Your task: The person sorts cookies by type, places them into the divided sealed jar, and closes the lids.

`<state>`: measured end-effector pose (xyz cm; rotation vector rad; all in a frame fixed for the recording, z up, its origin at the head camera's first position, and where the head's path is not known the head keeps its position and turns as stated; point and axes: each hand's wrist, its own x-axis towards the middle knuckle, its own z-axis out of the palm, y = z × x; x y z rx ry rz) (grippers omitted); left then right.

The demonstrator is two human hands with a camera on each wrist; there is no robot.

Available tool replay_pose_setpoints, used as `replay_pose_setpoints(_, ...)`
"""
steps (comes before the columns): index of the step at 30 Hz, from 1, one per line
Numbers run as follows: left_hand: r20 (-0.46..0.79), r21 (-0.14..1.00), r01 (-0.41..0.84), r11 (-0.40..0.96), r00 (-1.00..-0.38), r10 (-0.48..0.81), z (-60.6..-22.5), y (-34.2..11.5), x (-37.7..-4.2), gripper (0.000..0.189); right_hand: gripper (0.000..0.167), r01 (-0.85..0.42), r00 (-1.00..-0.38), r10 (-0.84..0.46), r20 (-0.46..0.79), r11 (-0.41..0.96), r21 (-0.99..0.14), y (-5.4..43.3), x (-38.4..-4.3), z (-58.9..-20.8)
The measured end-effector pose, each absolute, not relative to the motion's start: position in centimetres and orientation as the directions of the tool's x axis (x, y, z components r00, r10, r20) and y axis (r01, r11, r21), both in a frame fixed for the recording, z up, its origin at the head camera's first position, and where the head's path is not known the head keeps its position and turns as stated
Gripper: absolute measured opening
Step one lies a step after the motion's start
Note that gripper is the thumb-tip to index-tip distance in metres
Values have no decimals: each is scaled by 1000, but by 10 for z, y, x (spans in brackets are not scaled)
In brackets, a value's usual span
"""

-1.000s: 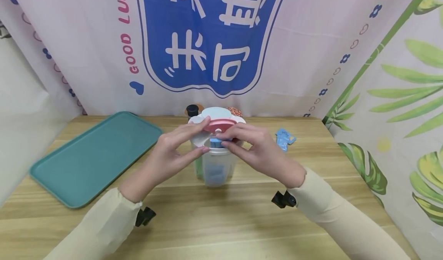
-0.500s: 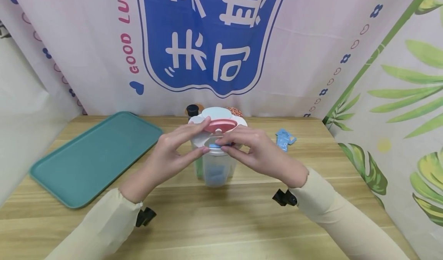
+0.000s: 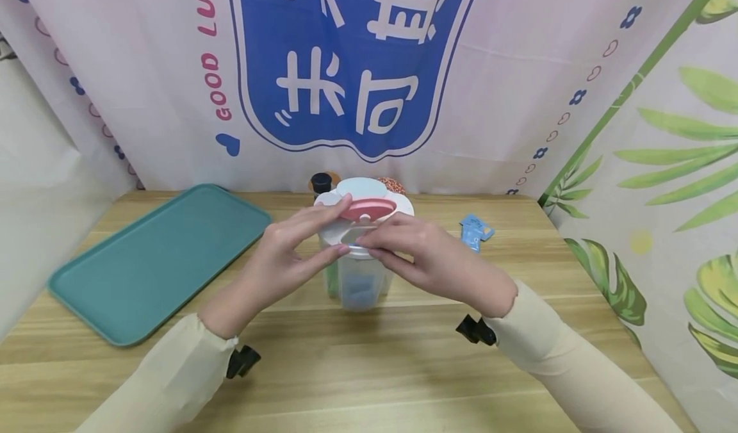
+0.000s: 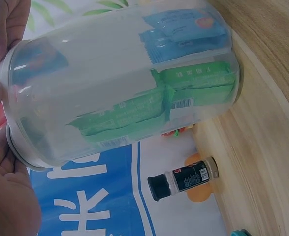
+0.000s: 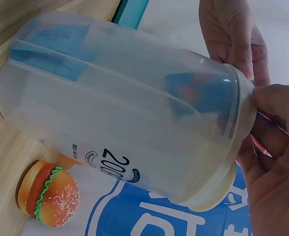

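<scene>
A tall clear divided storage canister (image 3: 359,289) stands upright on the wooden table. Its white scalloped lid (image 3: 354,187) has a red flap (image 3: 371,209) raised over the front opening. My left hand (image 3: 291,241) holds the lid from the left, thumb at the front rim and a finger against the flap. My right hand (image 3: 426,250) pinches a small blue packet (image 5: 201,93) at the opening, most of it inside the canister's top. Below lie blue packets (image 4: 186,34) in the front compartment and green packets (image 4: 129,115) in a neighbouring one.
A teal tray (image 3: 161,266) lies at the left. Several blue packets (image 3: 474,231) lie on the right of the table (image 3: 369,375). Behind the canister stand a black-capped seasoning bottle (image 4: 183,178) and a toy burger (image 5: 48,194). A printed cloth (image 3: 490,100) hangs at the back.
The blue packet has gone down through the opening, its visible part in the head view shrinking to a thin strip. My right fingers have lowered slightly; my left hand stays on the lid.
</scene>
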<state>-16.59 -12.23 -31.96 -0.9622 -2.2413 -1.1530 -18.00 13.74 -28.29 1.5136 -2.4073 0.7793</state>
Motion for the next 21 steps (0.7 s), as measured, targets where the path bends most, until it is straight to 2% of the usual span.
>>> replay_pose_setpoints(14,656,517,753,407,-654,377,-320,-122,-167,67,27,-872,-463,-783,415,320,-370,140,-178,-284)
replay_pose_setpoints(21,633,538,736,411,-675,379,-319,-123,-167,67,29,-804,-538,-725,430,290,-518,151,-178,-284)
